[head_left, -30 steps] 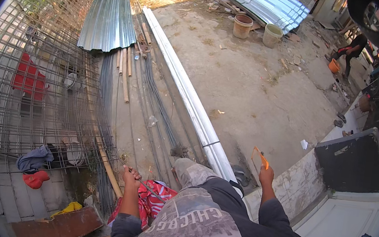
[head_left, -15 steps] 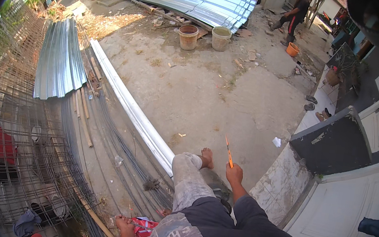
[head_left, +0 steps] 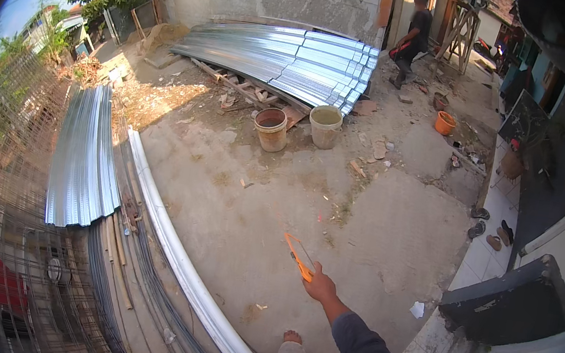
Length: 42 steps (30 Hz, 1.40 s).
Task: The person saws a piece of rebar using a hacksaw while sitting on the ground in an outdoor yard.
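My right hand (head_left: 320,285) is closed round the handle of an orange hacksaw (head_left: 302,269). Its narrow frame points away from me and a little to the left, above bare concrete ground. My sleeved right arm reaches forward from the lower edge. A bundle of long white pipes (head_left: 178,262) lies on the ground to the left of the saw, apart from it. My left hand is out of the picture. One bare foot of mine shows at the bottom, right of the pipes.
Thin steel rods, bamboo poles and corrugated metal sheets (head_left: 89,160) lie left, beside a wire mesh (head_left: 0,177). Ahead are two buckets (head_left: 271,133) and a larger sheet stack (head_left: 276,56). A person (head_left: 412,41) stands far right. A low dark wall (head_left: 507,303) stands near right.
The view has tilted up, and my left hand with the red cloth near it has left the picture. My right hand has carried the hacksaw forward and left. The far person has moved left.
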Each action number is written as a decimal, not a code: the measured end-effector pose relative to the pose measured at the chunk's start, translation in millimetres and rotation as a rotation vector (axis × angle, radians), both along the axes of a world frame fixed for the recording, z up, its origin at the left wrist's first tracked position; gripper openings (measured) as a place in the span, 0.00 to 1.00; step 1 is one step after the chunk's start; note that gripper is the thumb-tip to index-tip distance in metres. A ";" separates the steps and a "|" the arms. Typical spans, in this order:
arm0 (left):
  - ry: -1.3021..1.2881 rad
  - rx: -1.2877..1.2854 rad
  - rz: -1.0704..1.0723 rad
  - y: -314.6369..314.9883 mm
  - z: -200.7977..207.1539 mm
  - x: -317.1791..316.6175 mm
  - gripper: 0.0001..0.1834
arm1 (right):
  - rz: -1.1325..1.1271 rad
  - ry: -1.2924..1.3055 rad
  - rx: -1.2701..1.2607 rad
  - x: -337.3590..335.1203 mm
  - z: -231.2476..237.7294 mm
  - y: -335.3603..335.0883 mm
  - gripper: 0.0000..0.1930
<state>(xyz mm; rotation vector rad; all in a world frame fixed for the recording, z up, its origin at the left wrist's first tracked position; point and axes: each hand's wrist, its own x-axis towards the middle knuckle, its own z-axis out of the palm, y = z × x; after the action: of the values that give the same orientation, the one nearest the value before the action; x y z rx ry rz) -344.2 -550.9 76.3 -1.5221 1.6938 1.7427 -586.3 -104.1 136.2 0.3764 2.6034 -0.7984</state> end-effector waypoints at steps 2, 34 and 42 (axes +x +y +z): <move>0.028 0.031 -0.167 37.9 6.4 -51.4 0.22 | 0.049 -0.119 0.117 11.1 -18.9 40.1 0.29; 0.458 -0.674 -0.732 -265.7 -115.1 -909.0 0.25 | 0.145 -0.395 0.230 -526.5 -184.8 -148.0 0.27; -0.249 -0.648 -1.416 -396.7 -210.3 -780.2 0.20 | 0.437 -0.279 0.299 -909.5 -161.9 -360.1 0.29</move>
<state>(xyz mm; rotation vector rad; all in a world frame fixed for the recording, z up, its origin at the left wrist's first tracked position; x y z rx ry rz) -1124.4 -947.6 -133.9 -0.2672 2.3049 0.2744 -1495.8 -464.2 -25.7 -0.0094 2.4073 -0.1935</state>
